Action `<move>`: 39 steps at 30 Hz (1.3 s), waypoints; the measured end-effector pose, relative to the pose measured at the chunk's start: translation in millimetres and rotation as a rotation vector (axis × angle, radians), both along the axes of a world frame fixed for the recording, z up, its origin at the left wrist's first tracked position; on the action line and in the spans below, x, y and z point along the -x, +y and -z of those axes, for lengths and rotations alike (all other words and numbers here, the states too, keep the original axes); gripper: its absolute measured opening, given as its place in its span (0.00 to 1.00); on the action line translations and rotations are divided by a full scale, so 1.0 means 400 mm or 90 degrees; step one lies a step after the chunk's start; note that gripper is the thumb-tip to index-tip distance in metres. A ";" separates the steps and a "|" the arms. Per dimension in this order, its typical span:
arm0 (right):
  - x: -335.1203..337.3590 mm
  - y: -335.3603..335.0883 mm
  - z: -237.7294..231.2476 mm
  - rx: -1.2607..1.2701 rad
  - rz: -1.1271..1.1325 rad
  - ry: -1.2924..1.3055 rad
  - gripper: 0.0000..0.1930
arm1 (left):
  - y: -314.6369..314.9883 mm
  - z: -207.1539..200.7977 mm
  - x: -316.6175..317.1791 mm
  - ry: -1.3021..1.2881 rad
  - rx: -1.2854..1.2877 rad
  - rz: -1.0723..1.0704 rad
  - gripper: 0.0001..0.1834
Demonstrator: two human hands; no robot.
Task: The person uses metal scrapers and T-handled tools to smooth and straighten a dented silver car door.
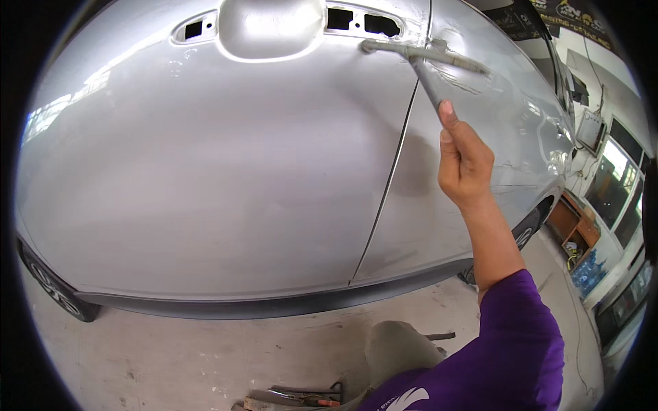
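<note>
My right hand (467, 161) is closed around the grey handle of a body hammer (428, 83), thumb laid along the shaft. The hammer's long, slim head lies across the upper part of a silver car door (226, 171), over the seam with the panel to the right. Whether the head touches the metal I cannot tell. Scuffs and dark scratches (466, 85) mark the panel beside the hammer's tapered end. Left of the head is the door's handle recess (271, 27), with cut-out openings on both sides. My left hand is out of sight.
A dark sill (240, 308) runs along the car's bottom, with wheels (58, 284) at both ends. Several hand tools (308, 396) lie on the floor by my knee (401, 353). At the right stand a wooden cabinet (572, 222) and blue plastic-looking items (588, 274).
</note>
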State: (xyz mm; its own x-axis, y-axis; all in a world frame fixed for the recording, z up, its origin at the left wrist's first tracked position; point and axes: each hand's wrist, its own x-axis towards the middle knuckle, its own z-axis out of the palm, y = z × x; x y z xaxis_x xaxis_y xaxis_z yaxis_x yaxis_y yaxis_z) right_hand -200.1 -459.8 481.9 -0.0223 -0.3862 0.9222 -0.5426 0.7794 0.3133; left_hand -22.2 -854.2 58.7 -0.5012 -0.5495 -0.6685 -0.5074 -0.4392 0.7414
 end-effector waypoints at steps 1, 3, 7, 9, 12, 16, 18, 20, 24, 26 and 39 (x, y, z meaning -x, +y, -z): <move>-0.001 -0.011 -0.010 0.000 -0.030 0.023 0.27 | -0.004 0.000 0.002 0.005 -0.003 0.002 0.11; 0.001 -0.015 -0.011 0.001 -0.109 0.088 0.27 | 0.000 -0.002 0.000 0.008 -0.008 0.004 0.12; 0.016 -0.041 -0.022 -0.036 0.004 0.027 0.28 | 0.001 -0.001 -0.007 0.011 -0.011 0.009 0.14; 0.016 -0.036 -0.028 -0.035 -0.072 0.068 0.29 | 0.005 -0.004 -0.012 0.013 -0.018 0.009 0.15; 0.025 -0.059 -0.027 -0.052 -0.052 0.060 0.28 | 0.005 -0.008 -0.019 0.013 -0.016 0.009 0.16; 0.025 -0.070 -0.032 -0.029 -0.050 0.071 0.26 | 0.008 -0.017 -0.028 0.017 -0.014 0.007 0.18; 0.024 -0.074 -0.026 -0.045 -0.013 0.072 0.25 | -0.006 -0.030 -0.038 0.014 -0.006 -0.007 0.19; 0.015 -0.079 -0.024 -0.047 0.008 0.058 0.25 | -0.009 -0.032 -0.033 0.014 -0.008 -0.005 0.21; 0.025 -0.085 -0.033 -0.017 -0.043 0.068 0.27 | -0.009 -0.044 -0.047 0.019 -0.006 -0.018 0.23; 0.035 -0.084 -0.020 -0.051 0.019 0.051 0.27 | -0.018 -0.053 -0.058 0.014 0.000 -0.023 0.24; 0.024 -0.059 0.004 0.025 -0.109 0.051 0.25 | 0.132 0.015 0.158 0.434 0.230 0.021 0.10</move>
State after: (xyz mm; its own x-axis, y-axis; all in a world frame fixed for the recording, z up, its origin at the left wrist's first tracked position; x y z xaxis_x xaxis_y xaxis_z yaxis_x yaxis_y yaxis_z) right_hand -209.5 -483.4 480.4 0.1146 -0.3423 0.9326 -0.6425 0.6904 0.3324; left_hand -85.4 -801.4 52.7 -0.7575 -0.6528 0.0111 0.1036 -0.1034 0.9892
